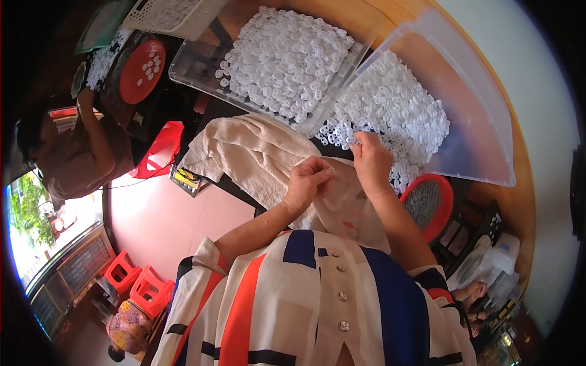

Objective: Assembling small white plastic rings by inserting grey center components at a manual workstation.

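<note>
My left hand (308, 182) is closed in a pinch above the beige towel (250, 143). A tiny pale thing shows at its fingertips, too small to name. Farther forward, my right hand (372, 161) reaches to the near edge of a heap of small white plastic pieces (390, 104). Its thumb and fingers are pressed together at a few loose pieces; I cannot make out what they grip. The loose white pieces (334, 133) there have dark holes. The towel lies bunched over the table edge and my lap.
A clear plastic bin (201, 82) full of white pieces stands ahead, beside another clear bin (482, 140). At right is a red bowl (436, 229) of small grey pieces. Another person (85, 149) sits at left near a red plate (125, 82). Red stools (151, 291) stand behind.
</note>
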